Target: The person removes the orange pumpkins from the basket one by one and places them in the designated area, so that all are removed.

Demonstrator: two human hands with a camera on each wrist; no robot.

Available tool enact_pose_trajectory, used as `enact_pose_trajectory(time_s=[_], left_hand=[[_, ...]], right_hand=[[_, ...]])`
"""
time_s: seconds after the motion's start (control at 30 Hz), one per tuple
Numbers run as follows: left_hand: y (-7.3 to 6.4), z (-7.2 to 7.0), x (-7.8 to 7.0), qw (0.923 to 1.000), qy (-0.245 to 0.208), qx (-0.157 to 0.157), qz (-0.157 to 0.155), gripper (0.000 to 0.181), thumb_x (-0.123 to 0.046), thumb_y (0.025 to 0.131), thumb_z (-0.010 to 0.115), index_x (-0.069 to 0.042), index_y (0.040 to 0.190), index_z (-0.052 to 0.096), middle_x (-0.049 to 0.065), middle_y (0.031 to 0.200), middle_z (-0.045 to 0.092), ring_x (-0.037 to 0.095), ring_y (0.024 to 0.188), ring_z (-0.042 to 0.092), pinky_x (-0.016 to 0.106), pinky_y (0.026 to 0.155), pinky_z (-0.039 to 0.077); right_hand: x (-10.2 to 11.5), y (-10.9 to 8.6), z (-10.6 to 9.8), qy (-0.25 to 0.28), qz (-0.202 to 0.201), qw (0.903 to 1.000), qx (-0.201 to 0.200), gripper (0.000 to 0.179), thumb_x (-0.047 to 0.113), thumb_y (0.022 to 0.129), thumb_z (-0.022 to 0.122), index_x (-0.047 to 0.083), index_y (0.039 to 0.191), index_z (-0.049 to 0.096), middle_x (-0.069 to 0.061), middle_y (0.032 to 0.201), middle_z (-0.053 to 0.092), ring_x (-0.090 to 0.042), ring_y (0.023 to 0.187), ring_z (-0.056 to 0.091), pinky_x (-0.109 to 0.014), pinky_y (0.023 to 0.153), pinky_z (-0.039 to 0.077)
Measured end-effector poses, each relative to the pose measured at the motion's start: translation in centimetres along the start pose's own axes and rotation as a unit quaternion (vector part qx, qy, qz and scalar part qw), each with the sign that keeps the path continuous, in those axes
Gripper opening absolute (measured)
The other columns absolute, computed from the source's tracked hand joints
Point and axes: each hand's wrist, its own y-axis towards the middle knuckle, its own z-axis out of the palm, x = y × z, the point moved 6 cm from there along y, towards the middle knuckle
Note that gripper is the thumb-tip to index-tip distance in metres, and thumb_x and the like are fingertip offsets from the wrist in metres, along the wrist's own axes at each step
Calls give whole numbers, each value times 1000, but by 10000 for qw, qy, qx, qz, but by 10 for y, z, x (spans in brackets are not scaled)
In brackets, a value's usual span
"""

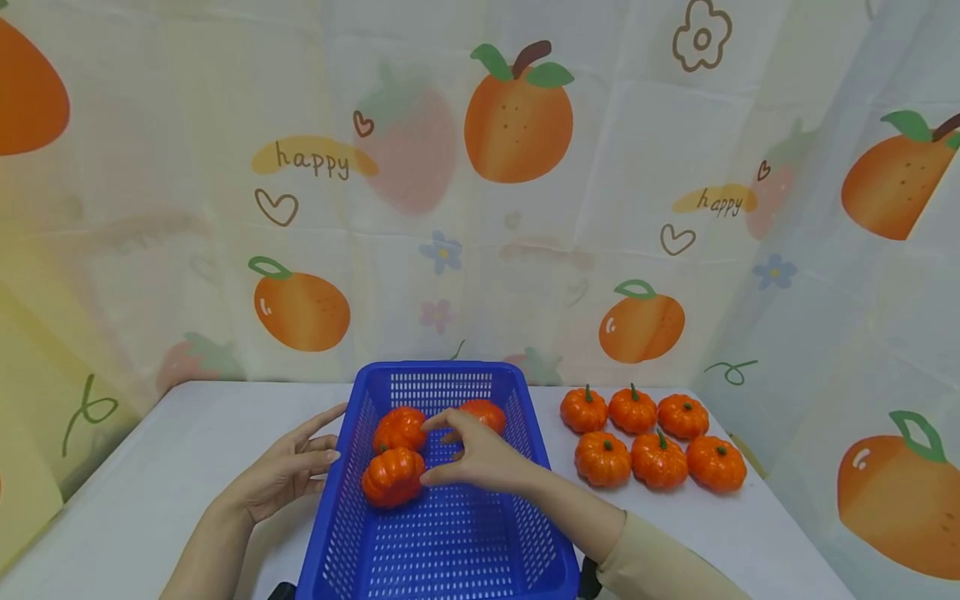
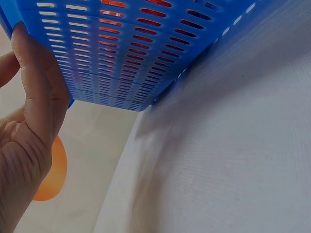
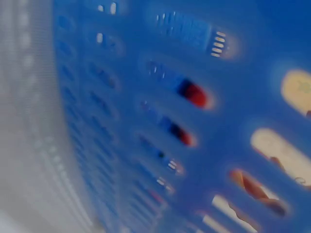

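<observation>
A blue plastic basket [image 1: 442,533] stands on the table, with three small orange pumpkins inside. Two of them, the front pumpkin [image 1: 393,477] and the one behind it [image 1: 401,430], lie against each other at the left. Another pumpkin [image 1: 483,413] sits at the back right, partly covered by my right hand [image 1: 483,454]. That hand reaches over the right wall, thumb and fingers spread, fingertips close beside the two left pumpkins; contact is unclear. My left hand [image 1: 281,471] rests its extended fingers on the basket's left side, by the rim in the left wrist view.
To the right of the basket, several orange pumpkins [image 1: 660,460] with green stems stand in two rows on the white table [image 1: 180,467]. A fruit-printed curtain [image 1: 405,300] hangs behind the table. Blurred basket mesh [image 3: 126,121] fills most of the right wrist view.
</observation>
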Motion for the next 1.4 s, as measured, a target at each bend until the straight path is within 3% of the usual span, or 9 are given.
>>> enact_pose_trajectory(time_s=[0.23, 0.43, 0.67, 0.87, 1.03, 1.23, 1.33, 1.4], left_hand=[[0, 0, 0, 10000, 6, -41, -54, 69, -6, 102, 44, -19, 159, 7, -9, 105, 63, 7, 95, 70, 29, 86, 60], [0, -1, 0, 9999, 3, -92, -71, 70, -6, 102, 44, -20, 160, 6, -9, 106, 64, 7, 96, 70, 30, 86, 60], [2, -3, 3, 9998, 13, -181, -73, 71, -5, 102, 45, -19, 160, 6, -10, 104, 63, 6, 93, 70, 30, 84, 60], [3, -3, 4, 9999, 32, -139, -77, 71, -5, 102, 44, -19, 160, 6, -10, 104, 63, 6, 93, 70, 31, 84, 60], [3, -1, 2, 10000, 37, -40, -59, 71, -6, 102, 44, -20, 160, 5, -8, 110, 65, 8, 97, 71, 31, 86, 60], [2, 1, 0, 9999, -25, 91, 75, 69, -5, 102, 43, -22, 160, 9, -7, 110, 64, 9, 98, 70, 32, 86, 60], [1, 0, 1, 9999, -21, 86, 76, 68, -6, 103, 42, -23, 160, 10, -6, 110, 64, 9, 99, 71, 32, 86, 60], [1, 0, 1, 10000, -2, 62, 64, 68, -6, 103, 42, -23, 160, 9, -6, 110, 63, 10, 99, 71, 31, 86, 60]], right_hand=[[0, 9, 4, -411, -64, 9987, 297, 61, 34, 80, 75, 14, 134, 54, -5, 139, 54, -32, 128, 51, -30, 93, 54], [-6, 15, 12, -758, -360, 9942, 669, 66, 33, 84, 75, 14, 142, 48, -6, 145, 52, -32, 132, 49, -40, 102, 53], [-5, 12, 28, -1624, -1173, 9706, 1336, 76, 34, 87, 73, 21, 151, 36, 0, 154, 45, -18, 142, 44, -43, 118, 39], [-9, 9, 35, -2253, -1075, 9589, 1345, 74, 35, 87, 73, 27, 151, 37, 5, 153, 45, -19, 142, 42, -48, 117, 40], [-9, 6, 41, -2643, -1173, 9439, 1595, 64, 36, 89, 71, 30, 147, 44, 3, 149, 48, -17, 137, 45, -41, 115, 43], [-8, 0, 49, -2674, -1480, 9275, 2154, 44, 32, 92, 69, 28, 132, 53, 2, 153, 45, -15, 142, 42, -36, 118, 40], [-7, -1, 51, -2576, -1536, 9259, 2296, 38, 30, 90, 72, 24, 123, 53, 4, 146, 52, -9, 134, 48, -27, 115, 41], [-7, -1, 51, -2475, -1523, 9278, 2341, 46, 29, 87, 75, 23, 125, 50, 5, 139, 55, -4, 127, 52, -22, 111, 43]])
